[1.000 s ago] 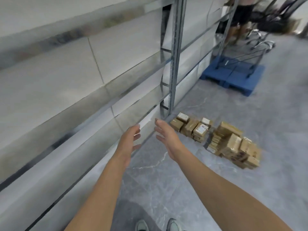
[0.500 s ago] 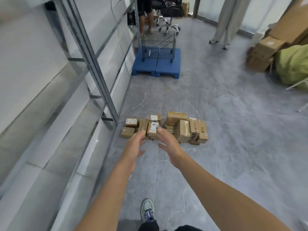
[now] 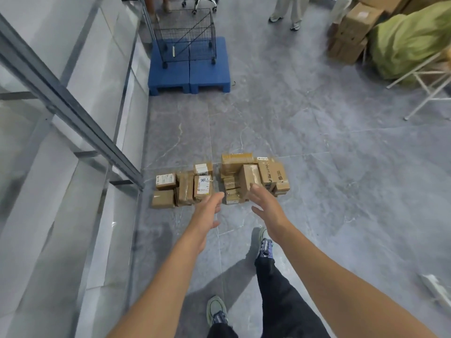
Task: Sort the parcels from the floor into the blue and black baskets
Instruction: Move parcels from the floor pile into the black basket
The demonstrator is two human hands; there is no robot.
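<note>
Facing parcels (image 3: 185,189) lying in two clusters on the floor (image 3: 317,142) beside the rack (image 3: 73,111); reaching toward them with left hand (image 3: 207,211) and right hand (image 3: 266,206) apart, fingers loosely spread, gripping nothing. Looking beyond at a black basket (image 3: 188,32) sitting on a blue pallet (image 3: 210,76).

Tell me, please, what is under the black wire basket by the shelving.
The black wire basket stands on its wheels on a blue pallet, which rests on the grey floor. The floor beneath the pallet is covered and cannot be seen.
</note>
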